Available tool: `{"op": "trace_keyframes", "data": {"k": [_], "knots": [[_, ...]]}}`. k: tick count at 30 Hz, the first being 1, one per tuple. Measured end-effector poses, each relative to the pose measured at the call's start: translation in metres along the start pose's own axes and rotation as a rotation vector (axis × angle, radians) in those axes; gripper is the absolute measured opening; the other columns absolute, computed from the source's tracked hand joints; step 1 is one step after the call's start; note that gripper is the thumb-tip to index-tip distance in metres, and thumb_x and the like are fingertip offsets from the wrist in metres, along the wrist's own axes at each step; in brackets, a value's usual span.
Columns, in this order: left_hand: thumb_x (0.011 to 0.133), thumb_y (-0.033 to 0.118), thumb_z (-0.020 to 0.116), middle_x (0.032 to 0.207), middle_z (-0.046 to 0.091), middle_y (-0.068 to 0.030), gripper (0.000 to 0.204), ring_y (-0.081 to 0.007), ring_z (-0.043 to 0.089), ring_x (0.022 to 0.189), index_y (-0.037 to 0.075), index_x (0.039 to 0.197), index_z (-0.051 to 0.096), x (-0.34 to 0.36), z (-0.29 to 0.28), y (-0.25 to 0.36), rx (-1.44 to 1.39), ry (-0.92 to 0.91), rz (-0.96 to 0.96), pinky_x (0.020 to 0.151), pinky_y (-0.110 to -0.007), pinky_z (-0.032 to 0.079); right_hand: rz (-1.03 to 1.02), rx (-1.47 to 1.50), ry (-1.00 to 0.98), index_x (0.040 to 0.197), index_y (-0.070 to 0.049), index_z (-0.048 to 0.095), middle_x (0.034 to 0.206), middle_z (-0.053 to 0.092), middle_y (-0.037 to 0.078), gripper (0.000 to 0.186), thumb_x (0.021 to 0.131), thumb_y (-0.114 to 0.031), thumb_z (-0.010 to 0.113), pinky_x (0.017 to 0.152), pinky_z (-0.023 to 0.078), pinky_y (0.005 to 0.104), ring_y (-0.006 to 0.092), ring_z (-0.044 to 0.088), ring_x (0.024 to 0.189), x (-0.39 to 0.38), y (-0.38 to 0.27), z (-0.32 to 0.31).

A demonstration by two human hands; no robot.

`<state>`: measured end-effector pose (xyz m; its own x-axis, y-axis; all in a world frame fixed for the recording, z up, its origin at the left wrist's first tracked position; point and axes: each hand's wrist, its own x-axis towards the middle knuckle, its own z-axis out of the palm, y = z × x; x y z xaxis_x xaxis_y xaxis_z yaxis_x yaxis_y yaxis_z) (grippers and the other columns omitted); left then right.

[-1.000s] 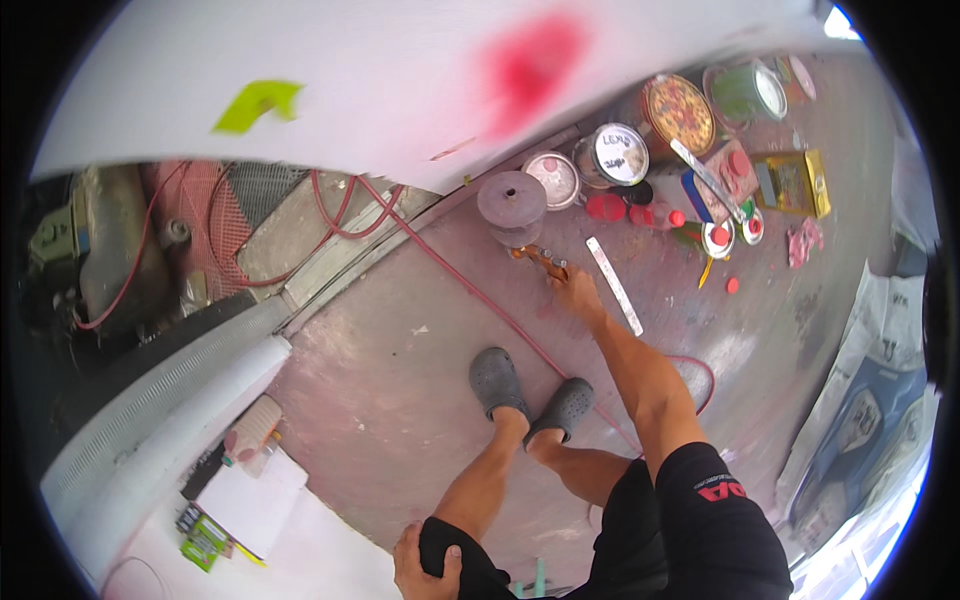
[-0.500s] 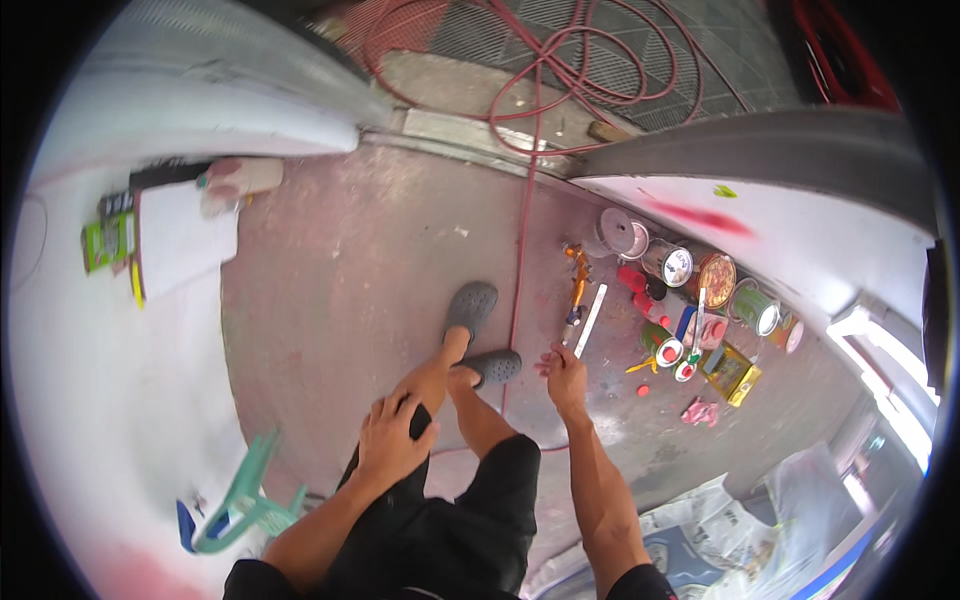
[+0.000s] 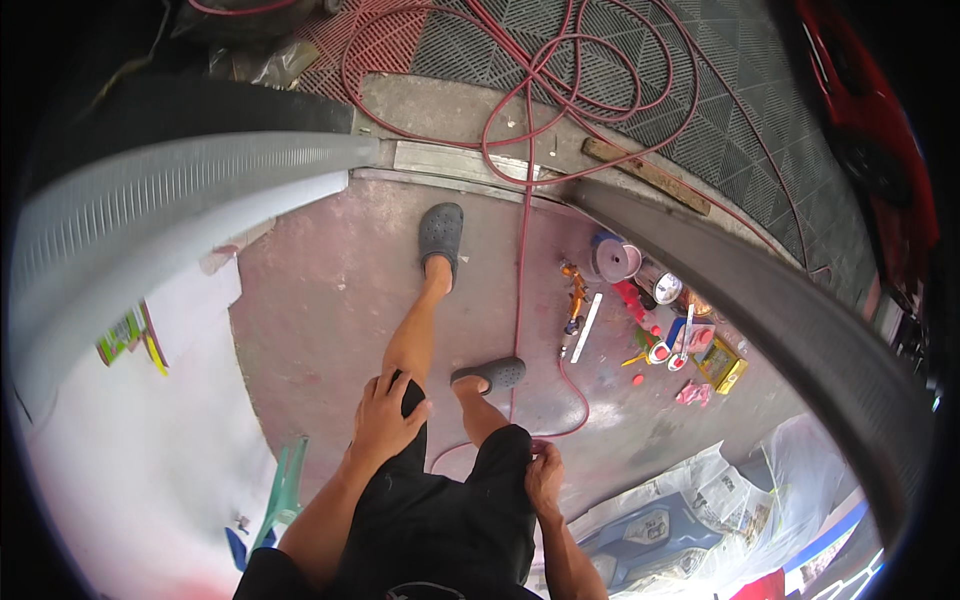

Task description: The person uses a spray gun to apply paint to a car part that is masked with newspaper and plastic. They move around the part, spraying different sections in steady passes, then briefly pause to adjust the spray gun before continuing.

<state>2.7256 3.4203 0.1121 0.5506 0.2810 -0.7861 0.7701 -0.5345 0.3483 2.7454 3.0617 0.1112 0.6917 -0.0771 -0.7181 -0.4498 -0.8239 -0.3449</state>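
My left hand (image 3: pixel 390 418) rests on my left knee, its fingers draped over the leg and slightly apart, holding nothing. Beside my right knee is my right hand (image 3: pixel 545 480), back of the hand up. Its fingers bend inward and their tips are partly hidden. An orange spray gun (image 3: pixel 575 292) lies on the floor ahead, next to a flat white strip (image 3: pixel 587 328). From the gun's end a red hose (image 3: pixel 586 398) curves back close to my right hand; I cannot tell whether they touch.
Paint cans (image 3: pixel 617 260), red bottles (image 3: pixel 630 298) and a yellow tin (image 3: pixel 720 365) cluster to the right. Paper-masked panels (image 3: pixel 650 525) lie at the lower right. A green plastic chair (image 3: pixel 287 485) stands at left. Curved grey-edged panels (image 3: pixel 760 300) flank the floor; coiled hose (image 3: pixel 600 60) lies beyond the sill.
My right hand has drawn back from the spray gun to my right knee. The gun lies on the floor. My left foot has stepped forward, left hand still on the knee.
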Motion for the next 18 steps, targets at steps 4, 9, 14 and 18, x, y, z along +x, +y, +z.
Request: {"op": "trace_keyframes", "data": {"k": [4, 9, 14, 18], "knots": [[0.102, 0.047, 0.077, 0.167, 0.057, -0.0192, 0.069, -0.0449, 0.054, 0.15, 0.005, 0.155, 0.066, 0.06, -0.068, 0.013, 0.085, -0.161, -0.015, 0.124, -0.056, 0.048, 0.022, 0.163, -0.049, 0.1, 0.002, 0.077, 0.101, 0.079, 0.021, 0.02, 0.102, 0.004, 0.057, 0.076, 0.061, 0.0439, 0.0327, 0.078, 0.084, 0.0, -0.105, 0.002], [0.102, 0.053, 0.073, 0.164, 0.061, -0.0191, 0.071, -0.0438, 0.057, 0.15, 0.006, 0.155, 0.067, 0.128, -0.127, 0.018, 0.232, -0.431, -0.076, 0.125, -0.055, 0.047, 0.034, 0.521, -0.12, 0.117, 0.003, 0.077, 0.1, 0.079, 0.013, 0.015, 0.112, -0.003, 0.063, 0.074, 0.06, 0.0311, 0.0168, 0.075, 0.078, 0.03, -0.292, -0.025], [0.102, 0.052, 0.071, 0.161, 0.065, -0.0188, 0.069, -0.043, 0.058, 0.152, 0.01, 0.157, 0.067, 0.202, -0.158, 0.045, 0.264, -0.539, -0.184, 0.125, -0.055, 0.047, 0.127, 0.736, -0.037, 0.127, 0.0, 0.077, 0.081, 0.075, 0.005, 0.021, 0.115, -0.016, 0.072, 0.06, 0.054, 0.0251, 0.0084, 0.067, 0.063, 0.051, -0.432, -0.091], [0.104, 0.052, 0.07, 0.163, 0.064, -0.0202, 0.073, -0.0448, 0.057, 0.153, 0.015, 0.166, 0.059, 0.257, -0.186, 0.096, 0.296, -0.476, -0.165, 0.131, -0.051, 0.043, -0.129, 0.655, 0.191, 0.129, -0.002, 0.078, 0.072, 0.073, 0.003, 0.026, 0.112, -0.022, 0.078, 0.051, 0.051, 0.0252, 0.0065, 0.061, 0.055, 0.093, -0.431, -0.1]]}}
